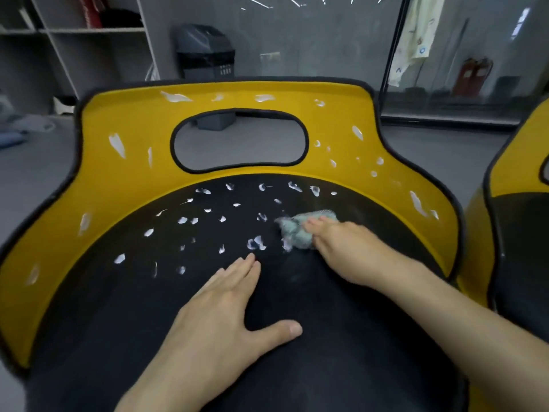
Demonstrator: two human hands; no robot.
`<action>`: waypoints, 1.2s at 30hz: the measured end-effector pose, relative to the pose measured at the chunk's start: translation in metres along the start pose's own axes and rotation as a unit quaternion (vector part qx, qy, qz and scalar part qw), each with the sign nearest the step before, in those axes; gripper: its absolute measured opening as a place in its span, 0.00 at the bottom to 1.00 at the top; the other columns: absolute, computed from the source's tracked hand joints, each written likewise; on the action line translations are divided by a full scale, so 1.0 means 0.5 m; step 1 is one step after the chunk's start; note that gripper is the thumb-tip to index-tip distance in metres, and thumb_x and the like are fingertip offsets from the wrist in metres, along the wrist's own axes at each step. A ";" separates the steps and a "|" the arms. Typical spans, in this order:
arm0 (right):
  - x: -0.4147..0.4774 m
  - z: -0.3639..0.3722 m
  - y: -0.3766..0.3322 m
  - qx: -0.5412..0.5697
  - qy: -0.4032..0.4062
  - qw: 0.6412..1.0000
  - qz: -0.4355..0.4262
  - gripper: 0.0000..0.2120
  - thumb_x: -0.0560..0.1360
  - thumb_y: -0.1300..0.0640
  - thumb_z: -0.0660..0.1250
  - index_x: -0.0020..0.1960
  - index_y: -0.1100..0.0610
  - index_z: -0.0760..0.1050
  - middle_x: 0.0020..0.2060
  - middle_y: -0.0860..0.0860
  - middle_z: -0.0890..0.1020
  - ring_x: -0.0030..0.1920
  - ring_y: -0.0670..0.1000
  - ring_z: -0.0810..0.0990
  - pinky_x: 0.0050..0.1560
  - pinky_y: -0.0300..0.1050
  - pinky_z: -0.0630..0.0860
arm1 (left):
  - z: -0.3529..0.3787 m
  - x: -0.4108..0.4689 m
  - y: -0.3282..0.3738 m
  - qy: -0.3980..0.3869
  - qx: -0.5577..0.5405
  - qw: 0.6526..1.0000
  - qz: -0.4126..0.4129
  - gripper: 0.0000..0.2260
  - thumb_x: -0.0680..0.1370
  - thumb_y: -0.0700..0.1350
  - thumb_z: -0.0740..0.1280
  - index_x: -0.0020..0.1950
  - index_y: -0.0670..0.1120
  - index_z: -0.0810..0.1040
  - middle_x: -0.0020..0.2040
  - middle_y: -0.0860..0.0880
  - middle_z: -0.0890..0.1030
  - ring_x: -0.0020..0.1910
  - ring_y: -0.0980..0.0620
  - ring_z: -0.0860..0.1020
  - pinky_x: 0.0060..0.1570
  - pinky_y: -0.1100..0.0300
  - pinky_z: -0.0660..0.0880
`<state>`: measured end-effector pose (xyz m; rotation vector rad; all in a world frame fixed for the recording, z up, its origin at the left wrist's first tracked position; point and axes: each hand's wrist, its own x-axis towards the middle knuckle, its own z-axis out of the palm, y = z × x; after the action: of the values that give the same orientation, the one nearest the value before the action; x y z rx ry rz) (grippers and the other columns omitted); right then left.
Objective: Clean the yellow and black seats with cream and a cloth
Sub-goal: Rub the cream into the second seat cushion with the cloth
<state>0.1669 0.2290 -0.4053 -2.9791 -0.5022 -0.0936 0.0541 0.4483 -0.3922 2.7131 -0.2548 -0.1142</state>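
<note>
The right hand bunches its fingers over a pale blue-green crumpled cloth on the right of the black padded cushion of the yellow and black moulded seat. The left hand lies flat and spread nearer the front, apart from the cloth. White cream dabs dot the cushion and the yellow backrest, so the small wad may smear rather than lift them, and the flat left hand's fingertips, close to one dab, could slide into it.
</note>
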 end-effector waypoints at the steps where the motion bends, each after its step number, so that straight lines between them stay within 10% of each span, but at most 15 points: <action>1: 0.027 -0.006 0.015 -0.016 0.003 0.999 0.035 0.20 0.83 0.52 0.51 0.74 0.49 0.63 0.75 0.47 0.66 0.72 0.54 0.67 0.68 0.52 0.68 | 0.000 0.001 -0.002 -0.003 0.001 1.000 0.000 0.48 0.66 0.78 0.57 0.80 0.62 0.43 0.71 0.72 0.38 0.64 0.74 0.33 0.72 0.68 0.44; 9: -0.122 0.004 -0.104 0.017 0.010 0.989 -0.145 0.22 0.82 0.50 0.50 0.76 0.44 0.60 0.74 0.36 0.61 0.75 0.38 0.57 0.71 0.40 0.63 | 0.013 0.022 -0.003 -0.023 0.027 0.999 -0.004 0.49 0.66 0.79 0.54 0.78 0.61 0.35 0.69 0.69 0.30 0.47 0.79 0.23 0.61 0.74 0.31; 14: 0.051 -0.002 -0.060 -0.024 -0.014 0.998 -0.054 0.21 0.83 0.52 0.51 0.75 0.44 0.62 0.75 0.44 0.64 0.71 0.54 0.68 0.67 0.54 0.68 | 0.012 0.024 -0.006 -0.029 0.035 0.999 0.002 0.52 0.63 0.81 0.51 0.79 0.60 0.35 0.73 0.67 0.30 0.49 0.79 0.22 0.52 0.80 0.29; 20: 0.020 0.007 -0.090 -0.060 0.013 0.997 -0.037 0.17 0.83 0.52 0.50 0.71 0.49 0.65 0.70 0.47 0.70 0.68 0.53 0.70 0.60 0.53 0.73 | 0.021 0.021 -0.016 0.000 0.038 0.999 -0.004 0.53 0.64 0.81 0.51 0.79 0.56 0.33 0.75 0.62 0.29 0.67 0.69 0.26 0.66 0.69 0.30; 25: -0.114 -0.028 -0.121 -0.029 -0.096 0.990 -0.098 0.23 0.83 0.51 0.48 0.78 0.43 0.52 0.76 0.34 0.51 0.76 0.37 0.48 0.72 0.42 0.63 | 0.029 0.030 -0.022 -0.008 0.042 0.999 -0.004 0.56 0.57 0.82 0.44 0.76 0.55 0.28 0.74 0.61 0.25 0.65 0.68 0.22 0.66 0.69 0.30; 29: 0.007 -0.017 -0.107 -0.038 -0.035 0.996 -0.066 0.21 0.82 0.52 0.50 0.74 0.44 0.61 0.75 0.44 0.64 0.71 0.52 0.68 0.66 0.53 0.70 | 0.031 0.028 -0.027 -0.001 0.040 0.999 -0.010 0.57 0.60 0.82 0.48 0.79 0.54 0.31 0.75 0.60 0.26 0.71 0.66 0.26 0.70 0.66 0.30; 36: 0.082 0.009 -0.113 -0.050 -0.014 0.997 -0.051 0.20 0.83 0.51 0.51 0.74 0.47 0.64 0.74 0.47 0.67 0.70 0.55 0.69 0.66 0.54 0.69 | 0.034 0.026 -0.025 -0.001 0.056 0.998 -0.036 0.57 0.61 0.82 0.48 0.79 0.52 0.31 0.76 0.58 0.26 0.71 0.64 0.26 0.70 0.65 0.28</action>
<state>0.1872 0.2960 -0.4002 -3.0539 -0.6731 -0.0888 0.0669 0.4503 -0.4136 2.8343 -0.1682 -0.1263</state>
